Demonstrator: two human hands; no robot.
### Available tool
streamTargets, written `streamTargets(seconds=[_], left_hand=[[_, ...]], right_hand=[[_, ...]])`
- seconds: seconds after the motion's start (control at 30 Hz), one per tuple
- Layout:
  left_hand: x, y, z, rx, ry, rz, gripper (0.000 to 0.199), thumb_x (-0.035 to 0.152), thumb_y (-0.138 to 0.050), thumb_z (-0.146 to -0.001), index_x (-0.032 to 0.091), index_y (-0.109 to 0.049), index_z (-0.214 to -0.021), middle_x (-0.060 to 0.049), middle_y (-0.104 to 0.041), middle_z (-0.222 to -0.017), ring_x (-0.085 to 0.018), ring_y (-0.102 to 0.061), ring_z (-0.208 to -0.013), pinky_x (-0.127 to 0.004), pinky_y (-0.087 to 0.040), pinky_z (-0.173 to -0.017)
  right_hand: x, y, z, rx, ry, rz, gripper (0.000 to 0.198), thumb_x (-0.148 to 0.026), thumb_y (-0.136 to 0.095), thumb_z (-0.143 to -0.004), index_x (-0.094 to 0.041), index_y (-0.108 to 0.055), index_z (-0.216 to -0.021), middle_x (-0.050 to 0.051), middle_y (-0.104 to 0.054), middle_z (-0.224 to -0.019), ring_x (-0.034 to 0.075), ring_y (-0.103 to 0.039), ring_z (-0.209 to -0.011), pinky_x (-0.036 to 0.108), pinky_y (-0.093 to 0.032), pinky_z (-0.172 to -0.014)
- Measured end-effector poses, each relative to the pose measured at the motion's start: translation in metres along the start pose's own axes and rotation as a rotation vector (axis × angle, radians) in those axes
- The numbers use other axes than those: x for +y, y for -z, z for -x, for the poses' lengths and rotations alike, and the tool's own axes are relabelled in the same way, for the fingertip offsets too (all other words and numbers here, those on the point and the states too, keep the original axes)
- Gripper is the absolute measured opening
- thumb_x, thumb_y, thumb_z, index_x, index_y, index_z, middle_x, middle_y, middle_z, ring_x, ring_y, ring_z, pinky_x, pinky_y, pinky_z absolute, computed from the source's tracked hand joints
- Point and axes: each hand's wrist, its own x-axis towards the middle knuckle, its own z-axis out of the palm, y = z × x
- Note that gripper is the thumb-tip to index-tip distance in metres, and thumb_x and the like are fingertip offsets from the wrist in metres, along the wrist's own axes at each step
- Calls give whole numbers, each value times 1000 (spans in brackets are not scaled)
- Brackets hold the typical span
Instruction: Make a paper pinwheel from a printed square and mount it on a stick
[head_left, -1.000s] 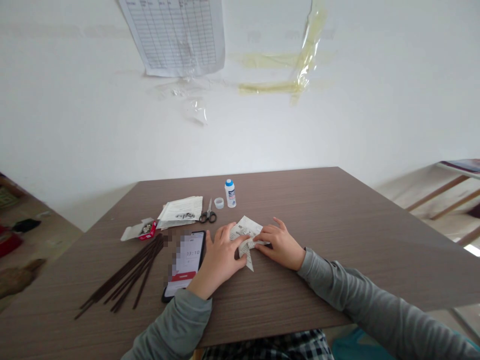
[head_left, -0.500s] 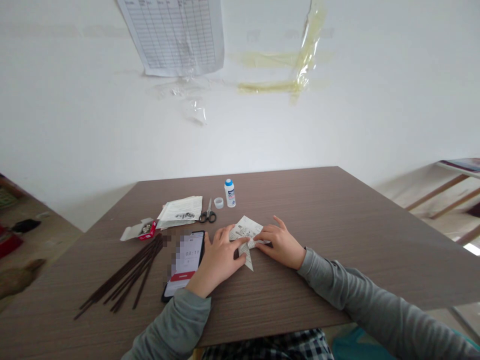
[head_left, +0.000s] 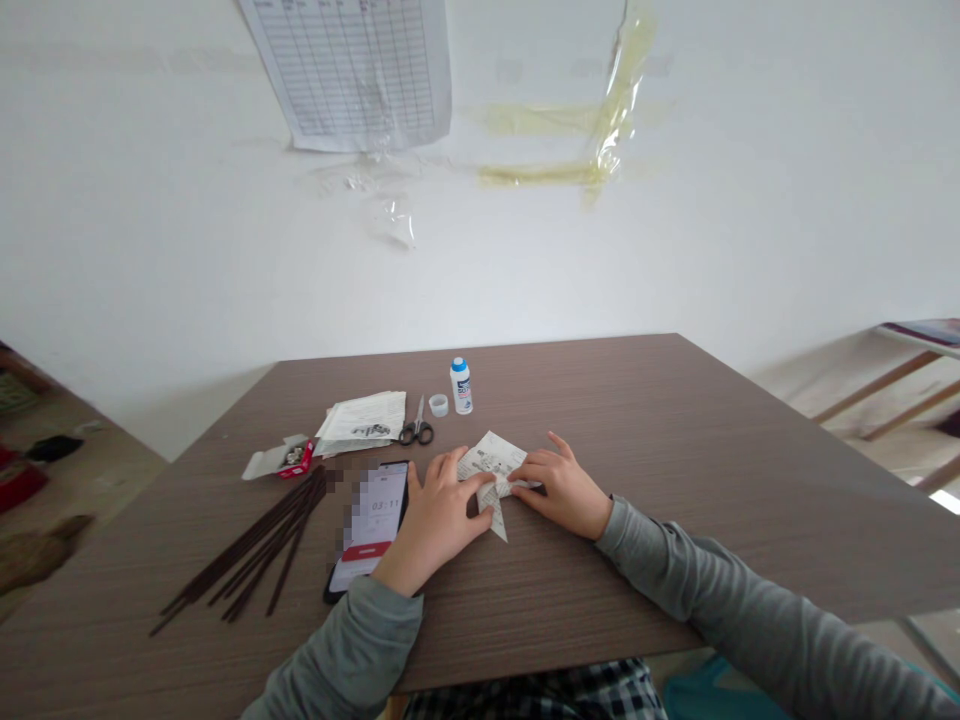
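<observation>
A folded piece of printed paper lies on the table in front of me, with pointed flaps and one tip aimed toward me. From the left, my left hand holds it down, thumb and index finger at its centre fold and the other fingers along its left edge. My right hand pinches the right side of the same paper between thumb and fingers, with one finger raised. The fingertips partly cover the middle folds.
Beside my left hand lies a phone showing a timer. Further left are dark brown sticks and an open red box of small metal pieces. Behind stand printed sheets, scissors, a clear cap and a blue-topped glue bottle.
Both hands stay on the folded paper with almost no movement. The whole view has shifted very slightly.
</observation>
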Motion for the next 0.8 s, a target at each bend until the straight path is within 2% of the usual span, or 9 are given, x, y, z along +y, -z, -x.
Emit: streamTargets(seconds=[0.17, 0.27, 0.37, 0.47, 0.67, 0.8], left_hand=[[-3, -2, -2, -4, -11, 5, 52, 35, -91, -111, 44, -94, -163, -13, -61, -201, -54, -54, -186, -94, -29, -156], [-3, -1, -2, -10, -10, -3, 55, 37, -91, -111, 45, -93, -165, -14, -61, -202, -54, -53, -187, -95, -29, -155], [-1, 1, -3, -26, 7, -12, 58, 38, -92, -112, 44, -90, -169, -15, -57, -204, -55, -51, -189, -96, -28, -156], [0, 1, -3, -33, 22, -17, 59, 41, -92, -111, 44, -89, -171, -15, -55, -206, -56, -49, -190, -95, -28, -156], [-5, -6, -4, 25, 20, 2, 64, 41, -94, -108, 39, -88, -172, -17, -58, -203, -56, -52, -188, -94, -30, -156], [-4, -4, -2, 18, 4, 7, 58, 38, -94, -109, 45, -91, -167, -13, -58, -204, -54, -51, -189, -95, -29, -156]], right_hand=[[0, 0, 0, 30, 19, 8, 16, -29, -86, -119, -37, -101, -121, 7, -97, -116, 36, -95, -120, 78, -47, -153], [0, 1, 0, 13, 2, 8, 17, -30, -86, -119, -38, -101, -122, 7, -97, -116, 36, -94, -120, 79, -45, -154], [-1, 2, -1, 6, 11, 13, 17, -30, -85, -119, -33, -101, -124, 8, -98, -116, 36, -94, -120, 83, -44, -154], [-2, 2, -1, 23, 16, 12, 17, -28, -85, -118, -35, -101, -121, 6, -98, -116, 35, -95, -119, 79, -46, -153], [-3, 2, -2, 11, -18, 18, 15, -26, -91, -114, -37, -100, -118, 3, -97, -115, 35, -95, -119, 77, -47, -153], [-2, 2, -2, -4, -12, 21, 14, -27, -89, -118, -35, -100, -122, 6, -97, -117, 35, -95, -121, 80, -44, -154]])
